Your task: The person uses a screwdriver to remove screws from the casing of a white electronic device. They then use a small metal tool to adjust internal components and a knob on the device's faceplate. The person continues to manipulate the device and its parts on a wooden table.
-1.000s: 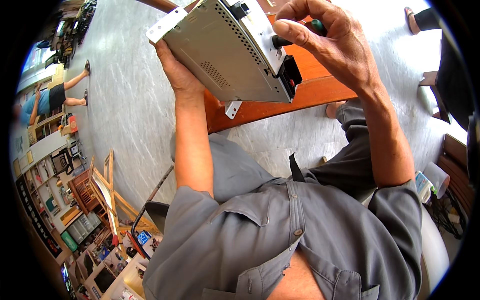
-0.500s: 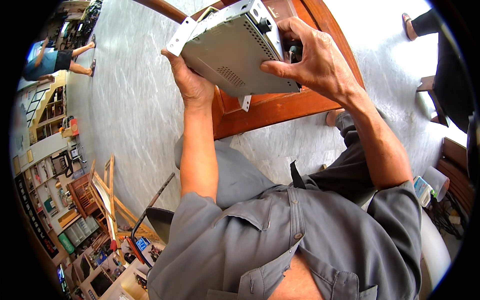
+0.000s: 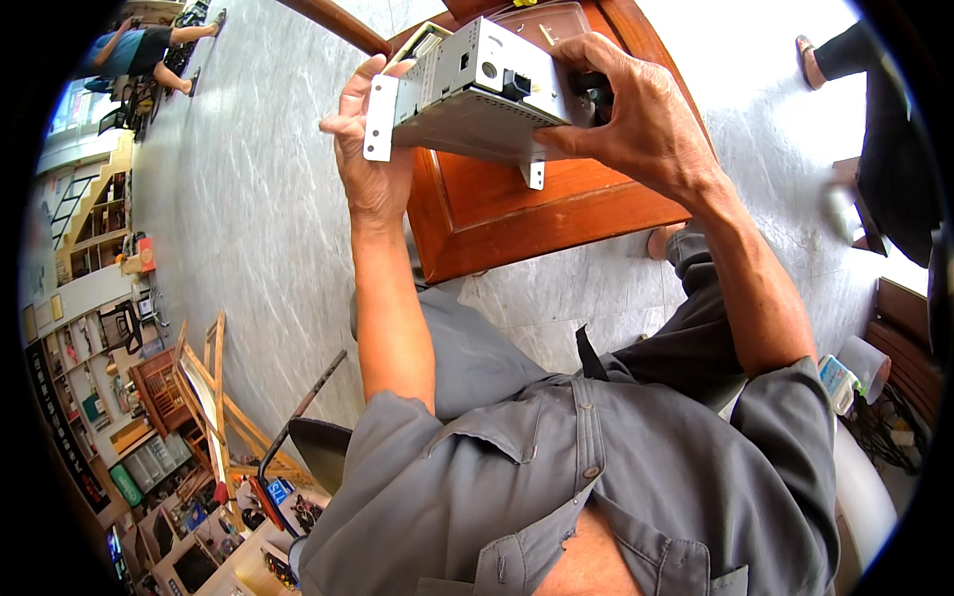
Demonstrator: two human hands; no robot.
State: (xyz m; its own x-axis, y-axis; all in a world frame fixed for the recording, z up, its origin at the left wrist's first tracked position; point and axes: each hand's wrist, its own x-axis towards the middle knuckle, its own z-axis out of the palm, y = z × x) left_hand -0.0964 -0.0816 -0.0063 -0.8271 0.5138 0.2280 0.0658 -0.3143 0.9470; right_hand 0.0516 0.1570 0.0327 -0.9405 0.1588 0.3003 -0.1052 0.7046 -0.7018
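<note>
Both my hands hold up a grey metal box that looks like a car stereo (image 3: pixel 462 134), tilted above a wooden table. The side with a black socket and round holes faces upward. A white bracket (image 3: pixel 379 117) with holes sticks out at its left end, and a second bracket (image 3: pixel 534 176) hangs below. My left hand (image 3: pixel 376 159) supports the left end, its fingers partly hidden behind the bracket. My right hand (image 3: pixel 636 119) grips the right end, thumb along the lower edge and fingers over the top. Beside those fingers is a dark round part (image 3: pixel 593 89), partly hidden.
The reddish-brown wooden table (image 3: pixel 556 228) stands beneath the box, with a clear plastic tray (image 3: pixel 552 22) at its far side. Wooden frames (image 3: pixel 224 407) and cluttered shelves are at left. People's legs show at far left and far right. Cables (image 3: pixel 889 427) lie at lower right.
The car stereo has tipped, so its socket side now shows more and its perforated broad face less. My left fingers have lifted behind the bracket. My right hand keeps its hold.
</note>
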